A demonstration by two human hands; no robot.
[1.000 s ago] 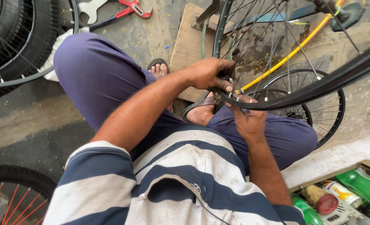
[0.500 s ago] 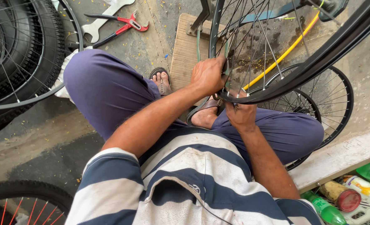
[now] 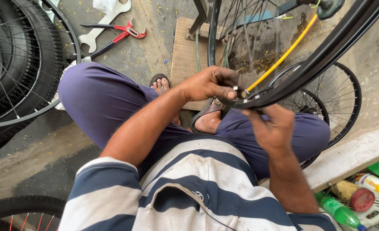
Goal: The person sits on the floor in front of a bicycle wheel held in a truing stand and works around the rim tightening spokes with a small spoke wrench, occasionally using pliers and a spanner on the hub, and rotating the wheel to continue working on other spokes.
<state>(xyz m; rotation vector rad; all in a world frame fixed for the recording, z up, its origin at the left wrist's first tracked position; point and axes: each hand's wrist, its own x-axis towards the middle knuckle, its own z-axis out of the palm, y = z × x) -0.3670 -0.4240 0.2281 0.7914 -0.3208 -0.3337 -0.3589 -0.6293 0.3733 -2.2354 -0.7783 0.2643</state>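
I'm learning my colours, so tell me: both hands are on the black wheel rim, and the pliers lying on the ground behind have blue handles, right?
Not quite. The head view shows the pliers on the ground have red handles, not blue. The rest is right: the left hand and the right hand are both on the black wheel rim.

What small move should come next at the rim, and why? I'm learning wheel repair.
Probably turn the small metal fitting further with the left hand, since its fingertips pinch it at the black bicycle wheel rim while the right hand steadies the rim from below.
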